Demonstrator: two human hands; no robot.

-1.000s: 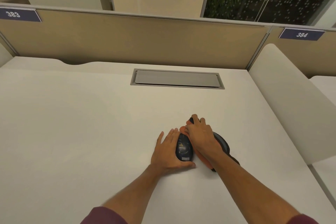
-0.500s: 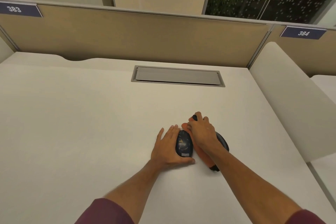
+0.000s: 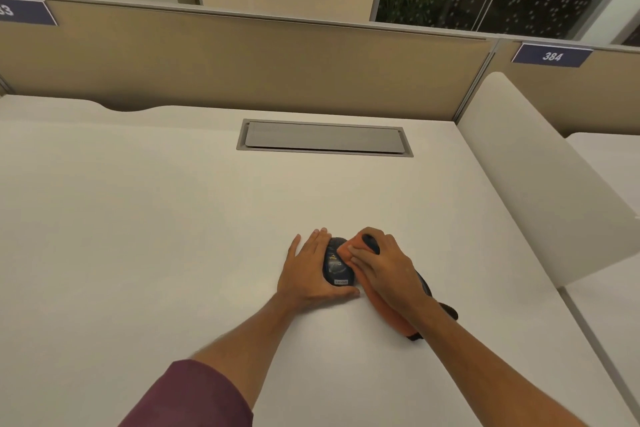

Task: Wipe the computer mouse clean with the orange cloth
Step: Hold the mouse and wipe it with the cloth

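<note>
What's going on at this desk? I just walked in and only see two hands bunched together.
A person is cleaning a dark computer mouse on a white desk. The left hand lies against the mouse's left side, steadying it. The right hand presses an orange cloth onto its top right. The wiping is under way.

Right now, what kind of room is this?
Probably an office: a white desk with a beige divider wall, a numbered sign 384, and a cable hatch.

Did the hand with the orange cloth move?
Yes. The right hand with the orange cloth slid back toward the person, along the mouse, which stayed put below the desk hatch.
</note>
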